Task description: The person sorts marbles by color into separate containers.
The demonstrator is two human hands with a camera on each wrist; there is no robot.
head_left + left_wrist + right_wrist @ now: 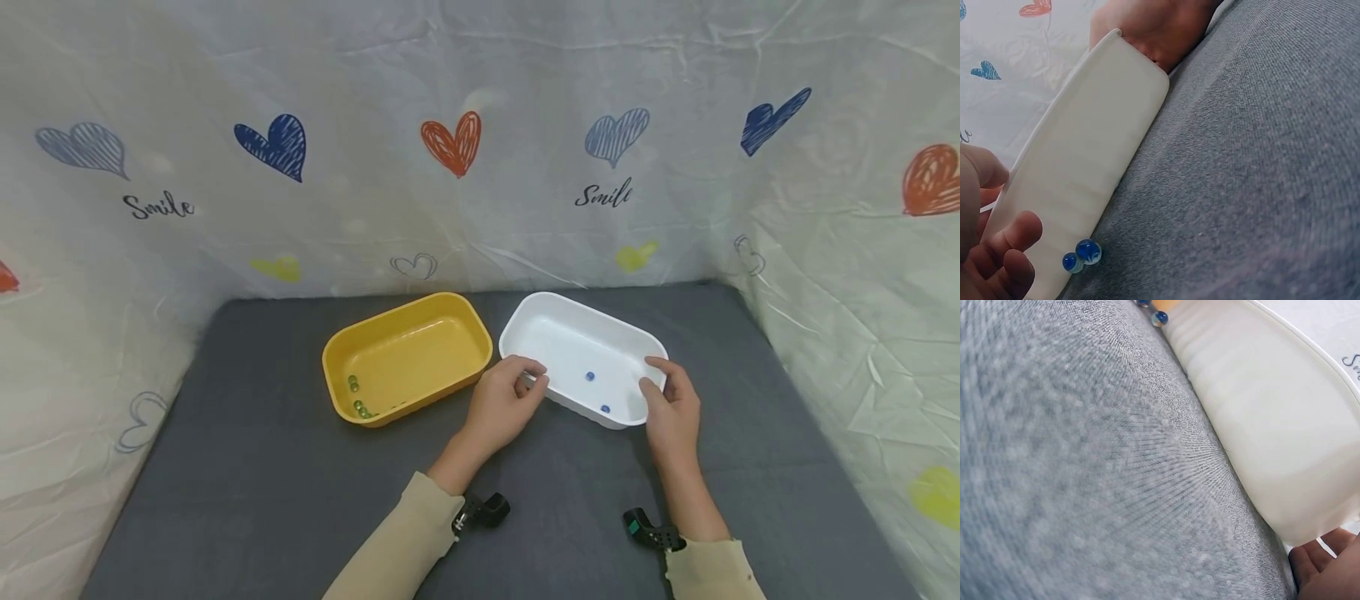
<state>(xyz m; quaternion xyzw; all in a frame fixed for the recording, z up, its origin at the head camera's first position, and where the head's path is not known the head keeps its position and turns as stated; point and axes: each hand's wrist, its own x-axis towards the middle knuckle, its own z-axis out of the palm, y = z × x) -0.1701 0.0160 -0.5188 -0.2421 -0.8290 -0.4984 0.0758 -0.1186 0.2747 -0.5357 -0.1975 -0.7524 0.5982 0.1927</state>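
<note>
A white rectangular tray (573, 333) stands on the grey cloth, with two blue marbles (590, 377) inside. My left hand (501, 402) is at the tray's near-left rim, thumb and forefinger meeting over the edge. In the left wrist view its other fingers (1025, 231) curl loosely outside the wall. Two more blue marbles (1088, 251) show close to the foot of the outer wall, below that hand; the head view hides them. My right hand (673, 412) grips the right end, thumb over the rim; some of its fingers (1316, 556) show against the outside in the right wrist view.
Left of the white tray stands a yellow tray (408, 315), with several green marbles (353, 383) in its near-left corner. A pale curtain (360, 67) printed with hearts hangs behind and at both sides. Grey cloth (225, 500) covers the table.
</note>
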